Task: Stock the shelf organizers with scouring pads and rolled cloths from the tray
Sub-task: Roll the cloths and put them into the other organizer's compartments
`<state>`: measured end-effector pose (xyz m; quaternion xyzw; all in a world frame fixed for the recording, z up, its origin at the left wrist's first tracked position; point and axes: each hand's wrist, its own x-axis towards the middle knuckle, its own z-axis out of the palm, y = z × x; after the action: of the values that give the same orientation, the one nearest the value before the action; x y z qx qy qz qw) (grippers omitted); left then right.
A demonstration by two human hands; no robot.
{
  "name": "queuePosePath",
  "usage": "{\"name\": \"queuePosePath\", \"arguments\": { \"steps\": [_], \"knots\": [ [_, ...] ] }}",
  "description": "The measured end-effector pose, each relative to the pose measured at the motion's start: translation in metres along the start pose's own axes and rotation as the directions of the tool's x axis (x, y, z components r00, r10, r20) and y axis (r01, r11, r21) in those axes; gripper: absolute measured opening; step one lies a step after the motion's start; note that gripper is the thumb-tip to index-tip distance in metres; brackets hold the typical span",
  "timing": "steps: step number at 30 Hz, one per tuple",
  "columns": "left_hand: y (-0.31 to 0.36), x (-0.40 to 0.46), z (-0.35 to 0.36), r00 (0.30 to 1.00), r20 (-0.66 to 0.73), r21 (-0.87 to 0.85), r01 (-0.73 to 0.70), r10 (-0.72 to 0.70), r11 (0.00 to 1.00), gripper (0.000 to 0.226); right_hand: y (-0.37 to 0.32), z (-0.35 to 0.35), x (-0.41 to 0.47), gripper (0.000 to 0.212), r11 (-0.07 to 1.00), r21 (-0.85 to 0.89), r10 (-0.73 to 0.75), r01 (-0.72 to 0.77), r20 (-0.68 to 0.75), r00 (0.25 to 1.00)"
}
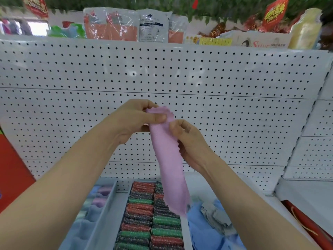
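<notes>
A: We've got the pink cloth (166,156) up in front of the pegboard (216,78). Our left hand (134,121) pinches its top edge, and our right hand (189,143) curls round it just below. The rest hangs loose over the organizer of scouring pads (142,215).

B: It isn't rolled. If we start crooked or pinch too lightly, we think the roll will come out slack and unwind in its slot.

A: The tail could also drag on the pads and snag.

B: The rolled cloths (99,197) sit in the left organizer. Loose blue and grey ones (214,219) lie on the shelf's right side.

A: Packaged goods (126,24) line the top of the pegboard, under green garlands (216,6) and red signs (274,11).
</notes>
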<state>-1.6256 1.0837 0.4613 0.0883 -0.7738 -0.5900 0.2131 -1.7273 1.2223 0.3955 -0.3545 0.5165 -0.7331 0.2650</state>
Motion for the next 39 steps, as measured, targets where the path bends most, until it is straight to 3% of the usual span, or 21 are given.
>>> {"name": "queuePosePath", "arguments": {
  "steps": [4,11,15,19,23,25,29,31,32,35,37,39],
  "knots": [
    [0.007,0.003,-0.012,0.997,-0.068,-0.175,-0.040,0.028,0.984,0.013,0.034,-0.005,-0.016,0.054,0.994,-0.085,0.065,-0.063,0.017,0.998],
    [0.017,0.008,-0.036,0.990,-0.130,-0.313,-0.092,0.054,0.945,0.016,0.063,-0.010,-0.028,0.029,0.983,-0.164,-0.074,0.080,0.038,0.997],
    [0.019,0.007,-0.044,0.988,-0.141,-0.415,-0.120,0.066,0.902,0.027,0.069,-0.007,-0.031,0.025,0.977,-0.202,-0.050,0.064,0.075,0.996],
    [0.017,0.007,-0.048,0.983,-0.171,-0.476,-0.136,0.060,0.869,0.021,0.078,-0.008,-0.031,0.015,0.956,-0.282,-0.064,0.080,0.066,0.996],
    [0.015,0.009,-0.053,0.974,-0.228,-0.547,-0.138,0.012,0.826,0.025,0.082,-0.005,-0.031,0.024,0.939,-0.338,-0.046,0.063,0.060,0.997],
    [0.014,0.010,-0.052,0.966,-0.256,-0.574,-0.126,-0.030,0.809,0.036,0.083,-0.002,-0.030,0.016,0.932,-0.354,-0.058,0.074,0.054,0.997],
    [0.013,0.012,-0.051,0.945,-0.316,-0.596,-0.127,-0.086,0.793,0.035,0.091,0.001,-0.031,0.021,0.879,-0.461,-0.108,0.124,0.061,0.992],
    [0.012,0.013,-0.052,0.941,-0.322,-0.603,-0.124,-0.099,0.788,0.038,0.092,0.001,-0.031,0.013,0.867,-0.478,-0.128,0.141,0.059,0.990],
    [0.012,0.013,-0.053,0.943,-0.317,-0.608,-0.119,-0.103,0.785,0.039,0.092,0.001,-0.032,0.009,0.896,-0.425,-0.113,0.129,0.062,0.992],
    [0.009,0.012,-0.051,0.949,-0.294,-0.600,-0.093,-0.110,0.794,0.036,0.098,0.000,-0.034,0.038,0.955,-0.298,-0.007,0.002,-0.016,1.000],
    [0.005,0.009,-0.046,0.960,-0.253,-0.531,-0.036,-0.118,0.846,0.032,0.108,-0.002,-0.037,0.037,0.926,-0.371,0.061,-0.069,-0.031,0.998],
    [-0.004,0.007,-0.037,0.973,-0.179,-0.429,0.053,-0.143,0.902,0.030,0.117,-0.009,-0.039,0.037,0.821,-0.551,0.190,-0.147,0.022,0.981]
  ]
}}
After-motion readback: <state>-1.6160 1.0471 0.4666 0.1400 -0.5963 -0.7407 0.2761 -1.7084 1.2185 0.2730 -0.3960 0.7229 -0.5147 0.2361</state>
